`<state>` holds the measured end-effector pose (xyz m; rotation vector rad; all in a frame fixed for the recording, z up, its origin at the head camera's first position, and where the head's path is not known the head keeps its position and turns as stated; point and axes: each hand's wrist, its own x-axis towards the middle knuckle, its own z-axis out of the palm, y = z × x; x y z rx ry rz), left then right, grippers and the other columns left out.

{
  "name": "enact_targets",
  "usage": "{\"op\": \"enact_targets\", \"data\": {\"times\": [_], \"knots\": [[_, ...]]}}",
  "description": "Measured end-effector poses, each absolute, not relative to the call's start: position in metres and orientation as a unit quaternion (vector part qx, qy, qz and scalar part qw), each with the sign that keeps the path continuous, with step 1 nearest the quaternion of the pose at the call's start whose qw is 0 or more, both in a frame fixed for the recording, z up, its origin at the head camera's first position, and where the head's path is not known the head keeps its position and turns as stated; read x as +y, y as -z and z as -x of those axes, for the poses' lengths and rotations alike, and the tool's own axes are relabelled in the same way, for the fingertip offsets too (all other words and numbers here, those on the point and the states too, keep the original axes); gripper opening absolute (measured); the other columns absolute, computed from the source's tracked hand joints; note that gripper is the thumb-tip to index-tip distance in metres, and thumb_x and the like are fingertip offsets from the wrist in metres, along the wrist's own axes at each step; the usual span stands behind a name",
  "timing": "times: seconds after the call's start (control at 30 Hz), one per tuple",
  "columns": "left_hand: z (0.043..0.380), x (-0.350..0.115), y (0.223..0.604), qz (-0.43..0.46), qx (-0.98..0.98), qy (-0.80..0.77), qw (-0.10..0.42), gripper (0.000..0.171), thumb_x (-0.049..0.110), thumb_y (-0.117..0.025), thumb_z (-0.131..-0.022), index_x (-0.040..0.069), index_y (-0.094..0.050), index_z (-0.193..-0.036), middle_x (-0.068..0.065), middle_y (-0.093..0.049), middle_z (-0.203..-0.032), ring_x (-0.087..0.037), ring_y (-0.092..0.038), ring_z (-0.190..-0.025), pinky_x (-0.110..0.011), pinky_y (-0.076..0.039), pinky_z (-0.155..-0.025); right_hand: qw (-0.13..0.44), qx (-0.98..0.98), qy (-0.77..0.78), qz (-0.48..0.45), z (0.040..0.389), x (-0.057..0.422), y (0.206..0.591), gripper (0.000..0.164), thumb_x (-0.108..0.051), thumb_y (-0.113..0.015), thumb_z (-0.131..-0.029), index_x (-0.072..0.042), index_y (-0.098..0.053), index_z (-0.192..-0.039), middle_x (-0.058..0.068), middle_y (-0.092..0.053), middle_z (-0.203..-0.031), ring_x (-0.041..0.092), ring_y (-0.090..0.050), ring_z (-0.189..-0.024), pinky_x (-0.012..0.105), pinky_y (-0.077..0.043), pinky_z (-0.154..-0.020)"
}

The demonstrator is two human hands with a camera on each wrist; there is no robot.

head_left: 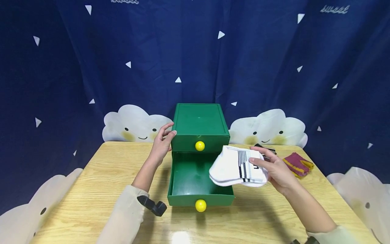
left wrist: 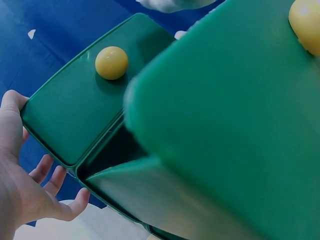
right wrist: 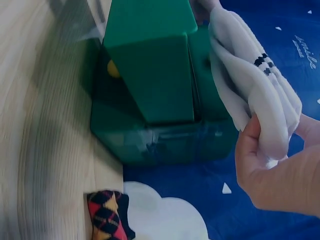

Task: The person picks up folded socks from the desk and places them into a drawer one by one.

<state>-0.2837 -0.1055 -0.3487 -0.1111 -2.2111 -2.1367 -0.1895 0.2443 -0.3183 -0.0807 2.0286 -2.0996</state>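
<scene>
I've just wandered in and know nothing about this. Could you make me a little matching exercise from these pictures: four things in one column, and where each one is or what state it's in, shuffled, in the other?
Things
1. white socks
2. upper drawer
3. maroon-and-yellow bundle
4. lower drawer

Places and states
A. pulled out, with its green inside showing
B. held in the right grip
C. closed, with only its front and yellow knob showing
D. lying on the table, toward the right

Right pairs: 1-B, 2-C, 3-D, 4-A
</scene>
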Motion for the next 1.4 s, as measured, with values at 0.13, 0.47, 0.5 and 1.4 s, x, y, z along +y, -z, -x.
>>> {"op": "enact_targets", "data": {"times": [0.13,0.47,0.5,1.4], "knots": [[0.283,-0.104,0.348,0.035,-0.719,0.693,0.028,0.044,0.032,-0.051,-0.094,0.032,-0.041,-0.137,-0.010,-0.042,-0.133,-0.025,-0.046,-0.120,-0.055,-0.042,-0.094,0.114,0.699,0.706,0.033,0.192,0.232,0.320,0.037,-0.014,-0.061,-0.091,-0.023,-0.050,-0.125,-0.007,-0.067,-0.095,0.010,-0.068,-0.081,0.025,-0.056,-0.064],[0.282,-0.105,0.347,0.031,-0.720,0.693,0.030,0.043,0.031,-0.050,-0.095,0.032,-0.041,-0.137,-0.010,-0.042,-0.133,-0.026,-0.045,-0.122,-0.057,-0.042,-0.094,0.128,0.717,0.683,0.050,0.199,0.199,0.320,0.052,-0.015,-0.062,-0.089,-0.009,-0.042,-0.136,-0.004,-0.065,-0.097,0.011,-0.068,-0.080,0.027,-0.056,-0.063],[0.282,-0.106,0.347,0.031,-0.720,0.693,0.030,0.043,0.031,-0.050,-0.095,0.032,-0.041,-0.137,-0.010,-0.042,-0.133,-0.026,-0.045,-0.123,-0.057,-0.041,-0.095,0.129,0.720,0.680,0.050,0.201,0.196,0.320,0.055,-0.014,-0.062,-0.089,-0.008,-0.040,-0.138,-0.003,-0.066,-0.097,0.011,-0.068,-0.079,0.028,-0.056,-0.063],[0.281,-0.104,0.347,0.032,-0.727,0.685,0.033,0.044,0.033,-0.049,-0.095,0.032,-0.040,-0.138,-0.010,-0.041,-0.133,-0.027,-0.043,-0.124,-0.059,-0.040,-0.095,0.129,0.780,0.612,0.009,0.218,0.129,0.351,0.039,-0.014,-0.067,-0.085,-0.008,-0.055,-0.121,0.015,-0.062,-0.106,0.014,-0.064,-0.070,0.028,-0.055,-0.061]]}}
